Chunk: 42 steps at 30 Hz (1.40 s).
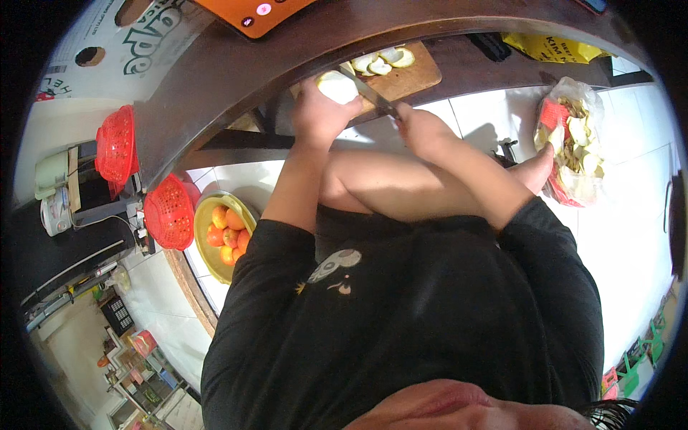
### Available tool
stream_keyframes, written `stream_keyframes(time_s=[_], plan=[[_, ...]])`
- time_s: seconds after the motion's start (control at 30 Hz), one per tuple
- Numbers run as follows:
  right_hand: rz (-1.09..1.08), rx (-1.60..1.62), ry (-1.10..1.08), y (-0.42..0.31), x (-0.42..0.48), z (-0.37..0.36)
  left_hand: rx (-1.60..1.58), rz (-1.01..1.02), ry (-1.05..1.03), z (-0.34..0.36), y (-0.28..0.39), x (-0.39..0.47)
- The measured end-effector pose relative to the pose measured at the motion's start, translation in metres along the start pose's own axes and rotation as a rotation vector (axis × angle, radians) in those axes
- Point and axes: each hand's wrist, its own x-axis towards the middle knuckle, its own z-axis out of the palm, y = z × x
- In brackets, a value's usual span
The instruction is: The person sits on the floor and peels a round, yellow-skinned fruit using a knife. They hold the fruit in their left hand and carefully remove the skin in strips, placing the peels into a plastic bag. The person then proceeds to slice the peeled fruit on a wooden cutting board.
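Observation:
My left hand (322, 118) grips a pale, mostly peeled round fruit (337, 87) with a little yellow-green rind at its edge. The handle of a knife (376, 98) is in my right hand (427, 129); its blade points up and left, its tip beside the fruit. Whether the blade touches the flesh cannot be told. Behind both hands lies a wooden cutting board (422, 78), partly hidden by my left hand. Several curved pieces of thick peel (379, 65) rest on it, white inside with yellow-green rims.
A clear plastic bag (578, 145) of peels lies on the tiled floor at right, by my foot. At left, a yellow basin (207, 252) holds several orange-red fruits (231, 236) near red plastic colanders (169, 212). A dark wooden table edge (344, 45) curves above my hands.

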Motion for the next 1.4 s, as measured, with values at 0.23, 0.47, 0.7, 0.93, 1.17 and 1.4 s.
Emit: stream_keyframes(time_s=[0.23, 0.47, 0.7, 0.93, 1.17, 1.4], plan=[[-0.03, 0.096, -0.059, 0.003, 0.008, -0.005, 0.021, -0.01, -0.001, 0.001, -0.001, 0.001], [-0.018, 0.158, -0.109, -0.007, 0.042, 0.011, -0.023, 0.09, 0.095, 0.007, -0.002, -0.007], [0.096, 0.166, -0.229, -0.008, 0.016, -0.043, -0.237, 0.215, -0.152, 0.0, -0.057, 0.031], [0.026, -0.043, 0.169, 0.005, -0.013, -0.031, -0.043, 0.532, -0.501, -0.045, -0.046, 0.041], [-0.147, -0.311, 0.228, -0.016, -0.054, -0.007, 0.157, 0.288, -0.241, -0.018, -0.021, 0.016], [-0.206, -0.463, 0.29, -0.003, -0.059, -0.016, 0.122, 0.189, -0.286, -0.016, -0.02, 0.015]])
